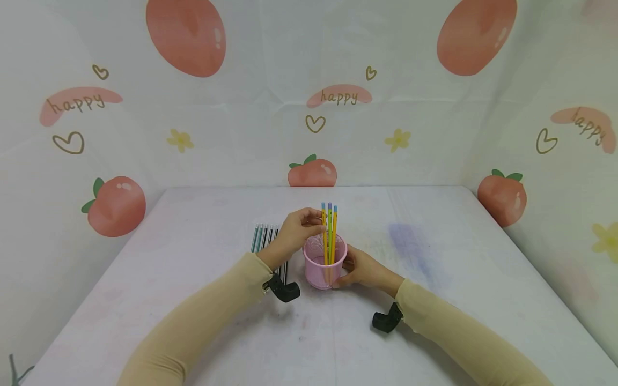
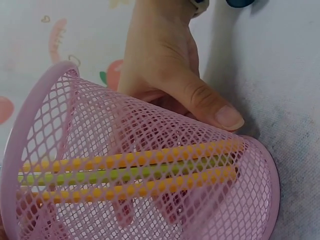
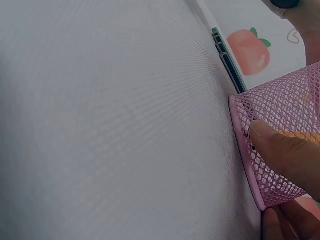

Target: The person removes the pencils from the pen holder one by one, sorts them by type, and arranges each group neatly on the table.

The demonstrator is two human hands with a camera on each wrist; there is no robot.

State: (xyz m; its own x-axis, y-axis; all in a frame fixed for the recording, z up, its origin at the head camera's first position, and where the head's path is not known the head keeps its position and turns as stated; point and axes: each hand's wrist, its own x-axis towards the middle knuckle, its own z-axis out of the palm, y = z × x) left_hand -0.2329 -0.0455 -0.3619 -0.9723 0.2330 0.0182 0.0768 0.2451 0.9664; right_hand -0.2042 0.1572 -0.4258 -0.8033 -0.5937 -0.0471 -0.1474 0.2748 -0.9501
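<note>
A pink mesh pencil cup (image 1: pixel 314 274) stands upright on the table. Inside it lean three pencils: two yellow-orange ones and a green one (image 1: pixel 330 222) between them. My left hand (image 1: pixel 292 234) is over the cup's left rim, thumb and fingers pinching the leftmost yellow-orange pencil (image 1: pixel 324 220) near its upper end. From the right, my right hand (image 1: pixel 366 271) holds the cup low down. In the right wrist view its thumb (image 3: pixel 285 155) presses the mesh near the base, with other fingers behind. Through the mesh (image 2: pixel 150 120), the left wrist view shows the pencils reaching the bottom.
Left of the cup lies a row of several dark and teal pens (image 1: pixel 263 234), partly hidden by my left hand and wrist. Black wrist cameras (image 1: pixel 285 289) hang beneath both sleeves. A white cloth wall (image 1: pixel 260 145) printed with fruit rises behind the table.
</note>
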